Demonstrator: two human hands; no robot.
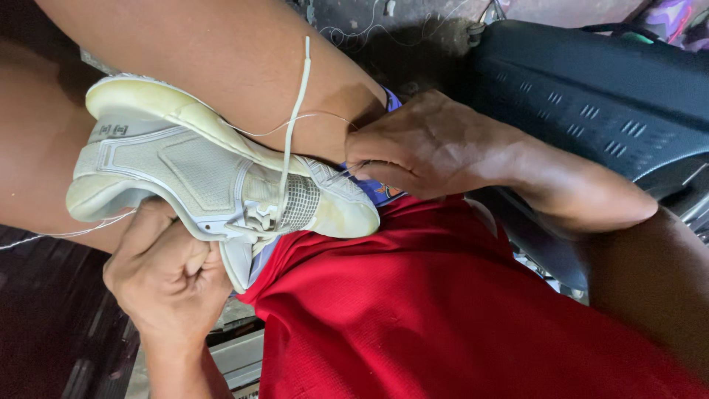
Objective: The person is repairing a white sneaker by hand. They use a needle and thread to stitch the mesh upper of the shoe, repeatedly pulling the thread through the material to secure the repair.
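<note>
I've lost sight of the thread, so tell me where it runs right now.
In the head view the thin white thread runs from the sole edge of the white sneaker, upper left of centre, across the bare leg to the right hand.

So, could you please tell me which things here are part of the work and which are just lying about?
In use: shoe, thread, lace, left hand, right hand.
Lying about: black seat, loose thread on the ground, purple cloth.
</note>
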